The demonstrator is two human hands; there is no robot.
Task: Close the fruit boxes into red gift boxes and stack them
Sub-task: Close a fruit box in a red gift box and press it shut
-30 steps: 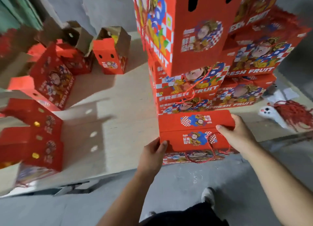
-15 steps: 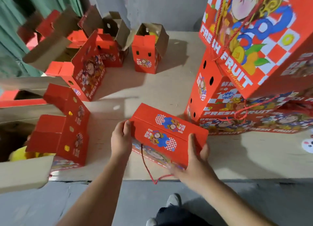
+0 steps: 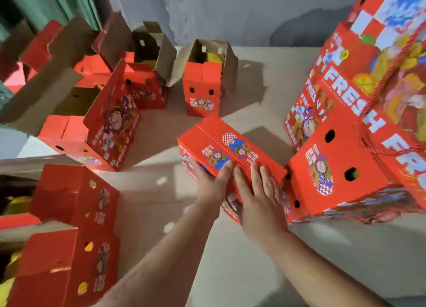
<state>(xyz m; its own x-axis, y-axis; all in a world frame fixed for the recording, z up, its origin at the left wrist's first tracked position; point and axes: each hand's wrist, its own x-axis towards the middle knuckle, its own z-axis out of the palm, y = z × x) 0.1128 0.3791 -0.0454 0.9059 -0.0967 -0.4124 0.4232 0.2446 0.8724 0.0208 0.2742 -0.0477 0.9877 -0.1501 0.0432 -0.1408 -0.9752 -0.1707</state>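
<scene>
Hands [image 3: 235, 191] on seemingly closed red box [image 3: 221, 147]

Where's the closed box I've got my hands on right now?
In the head view the closed box sits at centre on the board, both hands on its near end, just left of the stack of gift boxes and in front of an open box.

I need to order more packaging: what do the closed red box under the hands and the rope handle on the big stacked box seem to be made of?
Closed red box: apparently printed cardboard with a slightly glossy red finish; the open box behind shows plain brown inner flaps. Rope handle: seemingly twisted red cord, its strands faintly visible though blurred.
</scene>
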